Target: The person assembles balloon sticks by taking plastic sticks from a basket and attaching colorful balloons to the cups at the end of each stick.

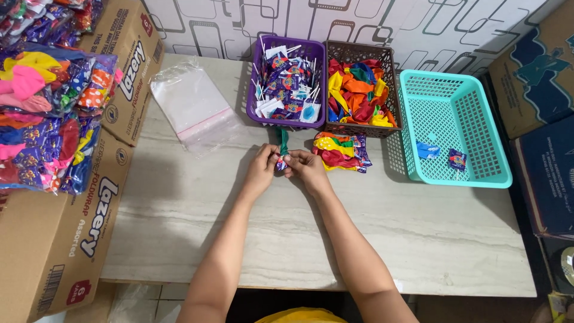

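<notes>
Your left hand (263,169) and right hand (306,167) meet at the middle of the worktop (179,227), fingertips pinched together on one small item: a green balloon (283,141) w/ a small purple-wrapped lollipop (280,162) at its lower end. Both hands are closed in a fingertip pinch, left on the left side of the wrapped piece, right on the right side. The balloon sticks up away from you, above your fingers, its tip just short of the purple basket (287,81). How the lollipop and balloon are joined can't be told; fingers cover that spot.

Just right of your right hand lies a packed bag of mixed balloons (341,152), red, yellow and orange, flat on the worktop, in front of the brown basket (361,84). The purple basket holds wrapped lollipops w/ white sticks; the brown one beside it, touching, holds loose balloons in many colours. Further right, a teal basket (454,128), nearly bare, w/ a blue balloon (428,149) and one wrapped lollipop (457,160) on its floor.

Left of the purple basket, a stack of clear zip bags (194,110) lies flat. At far left, cardboard boxes (66,239) carry filled balloon packs (54,113); more boxes stand at the right edge.
</notes>
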